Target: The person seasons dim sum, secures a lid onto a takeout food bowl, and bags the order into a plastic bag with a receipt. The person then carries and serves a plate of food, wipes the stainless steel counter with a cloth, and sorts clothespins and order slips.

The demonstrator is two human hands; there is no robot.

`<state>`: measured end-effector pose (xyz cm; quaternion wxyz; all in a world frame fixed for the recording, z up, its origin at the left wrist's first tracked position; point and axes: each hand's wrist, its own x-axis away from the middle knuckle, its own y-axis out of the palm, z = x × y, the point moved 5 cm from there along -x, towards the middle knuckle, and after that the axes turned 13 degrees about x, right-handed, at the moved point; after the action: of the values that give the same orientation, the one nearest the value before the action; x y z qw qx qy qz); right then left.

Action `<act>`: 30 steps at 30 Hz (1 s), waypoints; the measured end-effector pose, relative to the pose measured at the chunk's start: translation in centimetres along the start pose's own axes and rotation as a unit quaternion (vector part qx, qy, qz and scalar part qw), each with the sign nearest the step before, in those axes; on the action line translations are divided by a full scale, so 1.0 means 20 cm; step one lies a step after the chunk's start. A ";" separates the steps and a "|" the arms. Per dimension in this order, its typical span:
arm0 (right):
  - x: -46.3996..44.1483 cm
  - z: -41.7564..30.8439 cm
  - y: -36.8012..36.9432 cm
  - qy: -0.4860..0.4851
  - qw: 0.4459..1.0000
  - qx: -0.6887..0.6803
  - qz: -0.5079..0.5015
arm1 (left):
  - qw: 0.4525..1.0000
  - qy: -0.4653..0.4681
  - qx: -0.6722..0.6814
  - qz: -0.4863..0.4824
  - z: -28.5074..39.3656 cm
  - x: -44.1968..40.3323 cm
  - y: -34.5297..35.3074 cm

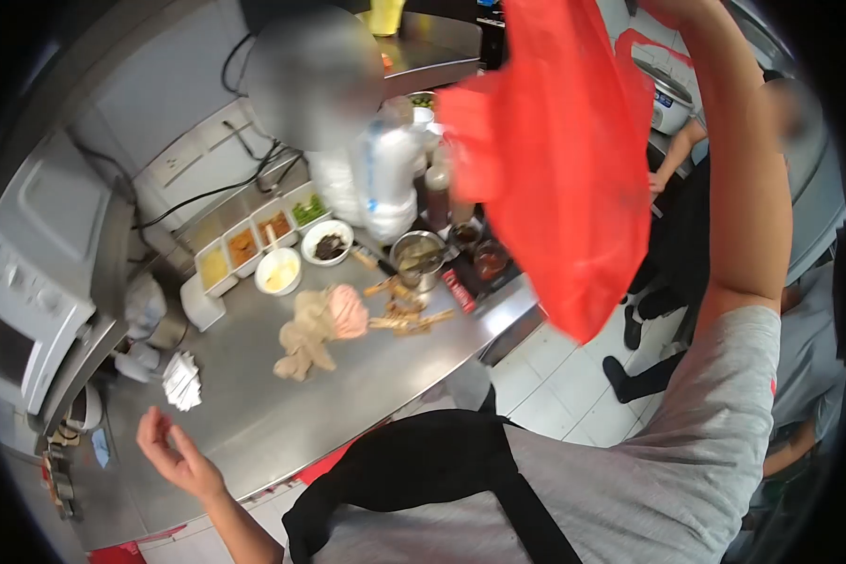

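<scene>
A large red plastic bag (573, 169) hangs in the air at the upper right, stretched downward and partly blurred. My right hand (679, 11), at the end of my raised arm, grips it at the top edge of the view, where the fingers are mostly cut off. My left hand (180, 456) is open and holds nothing, palm up with curled fingers over the near left part of the steel counter (254, 414). Nearest to it lies a small stack of white paper slips (182, 381). Crumpled beige gloves (305, 334) and a pink cloth-like bundle (348, 312) lie farther right.
Behind the gloves stand white bowls (278, 273), trays of chopped ingredients (242, 248), a steel pot (417, 263) and wrapped white containers (385, 179). A white microwave-like appliance (42, 282) is at left. Co-workers (681, 226) stand at right near a rice cooker (667, 101).
</scene>
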<state>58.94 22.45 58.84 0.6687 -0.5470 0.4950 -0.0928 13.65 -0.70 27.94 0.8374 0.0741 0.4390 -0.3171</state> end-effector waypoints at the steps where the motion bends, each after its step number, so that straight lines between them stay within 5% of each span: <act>1: -0.02 0.22 0.02 0.046 0.998 0.014 -0.037 | 0.998 -0.047 -0.046 -0.020 -0.07 0.08 0.12; 6: -0.01 1.49 0.27 0.173 0.965 0.018 -0.194 | 0.938 -0.160 -0.302 -0.061 -0.35 0.71 0.50; 9: -0.01 2.25 0.54 0.167 0.956 0.081 -0.227 | 0.793 -0.414 -0.439 0.081 -0.42 1.08 0.57; 10: -0.03 2.46 0.65 0.180 0.955 0.082 -0.223 | 0.726 -0.504 -0.453 0.122 -0.44 1.17 0.59; 13: -0.15 2.83 0.89 0.190 0.939 0.204 -0.201 | 0.717 -0.573 -0.237 0.319 -0.57 1.42 0.60; 15: -0.24 3.12 1.06 0.207 0.939 0.232 -0.148 | 0.763 -0.476 -0.191 0.393 -0.62 1.51 0.67; 18: -0.37 3.51 1.25 0.189 0.946 0.262 -0.035 | 0.790 -0.321 -0.410 0.324 -0.24 1.26 1.05; 20: -0.42 3.67 1.32 0.233 0.939 0.248 0.054 | 0.775 -0.208 -0.540 0.254 0.01 1.07 1.32; 22: -0.56 3.68 1.31 0.254 0.940 0.213 0.076 | 0.776 -0.243 -0.525 0.251 -0.01 1.08 1.32; 25: -0.71 3.60 1.29 0.223 0.946 0.193 0.132 | 0.757 -0.498 -0.262 0.333 -0.39 1.34 0.83; 30: -0.84 3.05 1.05 0.034 0.942 0.196 0.269 | 0.727 -0.599 0.047 0.333 -0.62 1.59 0.67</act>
<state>88.40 80.66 45.55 0.7456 -0.2481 0.6180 -0.0235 26.29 0.02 -6.58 0.9737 0.0493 -0.2220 -0.0161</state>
